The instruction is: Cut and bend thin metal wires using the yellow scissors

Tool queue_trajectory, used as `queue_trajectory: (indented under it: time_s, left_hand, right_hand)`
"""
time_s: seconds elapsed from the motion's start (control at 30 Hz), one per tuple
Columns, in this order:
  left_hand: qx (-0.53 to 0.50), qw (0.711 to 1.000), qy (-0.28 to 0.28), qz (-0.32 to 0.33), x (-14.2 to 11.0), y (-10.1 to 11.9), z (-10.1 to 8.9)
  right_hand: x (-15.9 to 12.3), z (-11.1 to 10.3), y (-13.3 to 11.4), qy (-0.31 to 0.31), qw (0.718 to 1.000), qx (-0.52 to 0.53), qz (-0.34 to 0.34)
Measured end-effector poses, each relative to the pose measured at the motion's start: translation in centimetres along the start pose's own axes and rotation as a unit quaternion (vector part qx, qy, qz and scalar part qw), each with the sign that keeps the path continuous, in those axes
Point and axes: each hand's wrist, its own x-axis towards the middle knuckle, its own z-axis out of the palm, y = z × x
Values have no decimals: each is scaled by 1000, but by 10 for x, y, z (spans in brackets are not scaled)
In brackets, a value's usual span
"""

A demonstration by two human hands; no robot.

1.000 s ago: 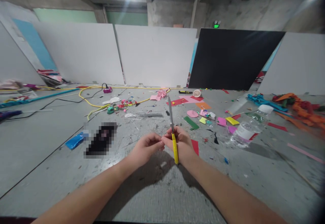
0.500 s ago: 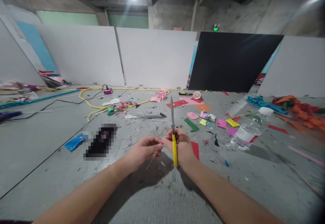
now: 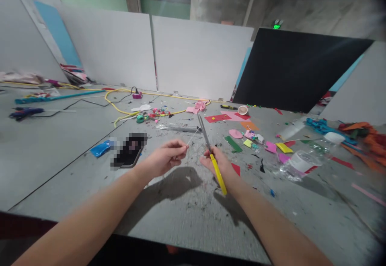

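My left hand (image 3: 167,157) is closed in a pinch around one end of a thin, pale, wire-like strand (image 3: 193,136), which slants up to the right from the fingertips. Yellow-handled scissors (image 3: 217,173) rest in my right hand (image 3: 223,165), seen edge-on with their silver blades pointing up and away. My right thumb and fingertips are a little apart, and a gap separates the two hands. Behind them on the table lies a bundle of thin clear or silvery rods (image 3: 177,128). A red paper piece (image 3: 236,169) is partly covered by my right hand.
To the left lie a phone (image 3: 129,151), a blue packet (image 3: 102,148) and a glue gun (image 3: 25,112). A clear bottle (image 3: 304,163) stands at the right, near a yellow packet (image 3: 284,148) and a green paper strip (image 3: 233,144). Upright panels (image 3: 199,56) line the back.
The hands, close together before, have moved apart, and the strand now shows from my left fingertips. The scissors have tilted to the left at the top. The view has shifted and turned slightly.
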Motion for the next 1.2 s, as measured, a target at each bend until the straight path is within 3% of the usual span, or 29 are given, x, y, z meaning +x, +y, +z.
queue_trajectory:
  time_s: [0.13, 0.27, 0.5, 0.73, 0.93, 1.07, 1.2]
  left_hand:
    - [-18, 1000, 8, 19, 3, 5, -4]
    - [-43, 998, 28, 36, 6, 11, -6]
    - [-82, 996, 0, -29, 8, 14, -11]
    - [-125, 992, 6, 23, 8, 14, -9]
    - [-45, 996, -68, -25, 7, 9, -10]
    - [-25, 996, -82, -37, 8, 4, -10]
    - [-17, 993, -111, -45, 8, 3, -9]
  right_hand:
    - [-3, -6, -1, -28, 996, -78, -32]
    - [-4, -11, -4, -34, 995, -93, -19]
    - [-5, -16, -8, -56, 993, -98, -20]
    - [-8, -17, -21, -40, 989, -139, 11]
    - [-11, -14, -20, -84, 988, -128, 8]
    - [-12, -13, -16, -137, 985, -103, 19]
    - [-17, -13, -34, -172, 981, -73, 47]
